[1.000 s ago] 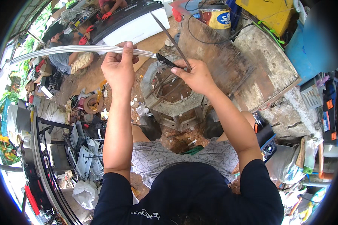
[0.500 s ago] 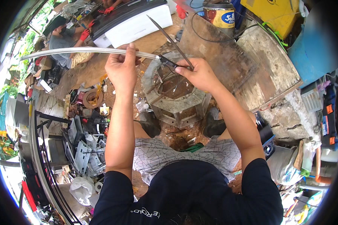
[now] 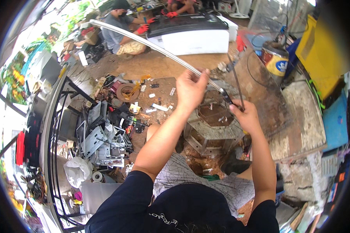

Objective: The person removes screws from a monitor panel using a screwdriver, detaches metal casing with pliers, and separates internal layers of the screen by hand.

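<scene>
Item: one strip (image 3: 155, 47), clear, long and gently bowed. Location: in front of me, raised above the stand (image 3: 214, 132). Long axis: slantwise, from its far end at upper left down to its near end at my right.

Left hand (image 3: 191, 85): thumb and curled fingers closed on the strip, much nearer its near end than its far one. Most of the length runs out free beyond this hand.

Right hand (image 3: 245, 114): closed, thumb and finger pinching the black piece (image 3: 226, 97) at the strip's near end. Whether the two are joined I cannot tell.

Also in my right hand: one rod (image 3: 236, 75), dark and thin, pointing away from me and slightly left, at an angle to the strip. Which fingers secure it I cannot tell.

Nearest to the strip's near end: my right hand, with my left just up the strip.
</scene>
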`<state>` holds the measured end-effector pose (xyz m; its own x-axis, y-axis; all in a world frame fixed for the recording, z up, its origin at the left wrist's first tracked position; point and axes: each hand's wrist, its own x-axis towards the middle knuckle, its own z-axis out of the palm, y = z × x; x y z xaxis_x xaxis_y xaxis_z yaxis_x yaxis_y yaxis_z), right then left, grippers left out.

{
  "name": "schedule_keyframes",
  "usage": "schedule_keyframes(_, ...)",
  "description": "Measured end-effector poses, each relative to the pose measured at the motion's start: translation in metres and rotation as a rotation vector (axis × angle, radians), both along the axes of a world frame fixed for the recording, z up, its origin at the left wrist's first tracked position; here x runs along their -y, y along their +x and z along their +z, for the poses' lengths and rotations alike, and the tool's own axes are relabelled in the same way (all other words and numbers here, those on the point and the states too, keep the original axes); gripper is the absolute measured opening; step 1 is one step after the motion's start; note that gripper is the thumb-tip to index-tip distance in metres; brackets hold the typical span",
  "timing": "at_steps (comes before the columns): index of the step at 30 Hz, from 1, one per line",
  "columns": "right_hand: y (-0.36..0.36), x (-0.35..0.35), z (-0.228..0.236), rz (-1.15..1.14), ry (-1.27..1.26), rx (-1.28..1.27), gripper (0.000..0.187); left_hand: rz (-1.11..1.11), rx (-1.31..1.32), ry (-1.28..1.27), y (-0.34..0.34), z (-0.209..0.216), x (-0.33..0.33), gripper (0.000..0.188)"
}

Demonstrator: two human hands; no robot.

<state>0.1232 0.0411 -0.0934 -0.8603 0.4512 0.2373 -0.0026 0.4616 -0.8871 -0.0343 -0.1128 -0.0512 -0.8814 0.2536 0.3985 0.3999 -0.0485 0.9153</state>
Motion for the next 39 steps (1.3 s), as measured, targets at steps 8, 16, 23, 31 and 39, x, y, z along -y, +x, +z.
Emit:
schedule_keyframes(8,0.0,0.0,-0.007,0.002,-0.097,0.031,0.015,-0.014,0.076,0.048,0.008,0.003,0.002,0.022)
schedule_keyframes(16,-0.003,0.002,-0.012,-0.01,-0.134,0.067,0.016,-0.003,0.042,0.033,0.009,0.004,0.003,0.02)
schedule_keyframes(23,-0.002,0.003,-0.013,0.02,0.004,0.029,0.02,0.035,0.025,-0.056,0.0,-0.009,0.001,0.019)
schedule_keyframes(31,0.001,0.005,-0.013,0.008,-0.059,0.084,0.022,-0.167,0.124,0.182,0.001,-0.012,0.003,0.027)
schedule_keyframes(39,0.001,0.003,-0.019,0.016,-0.064,0.057,0.02,-0.187,0.159,0.233,0.004,-0.011,0.002,0.022)
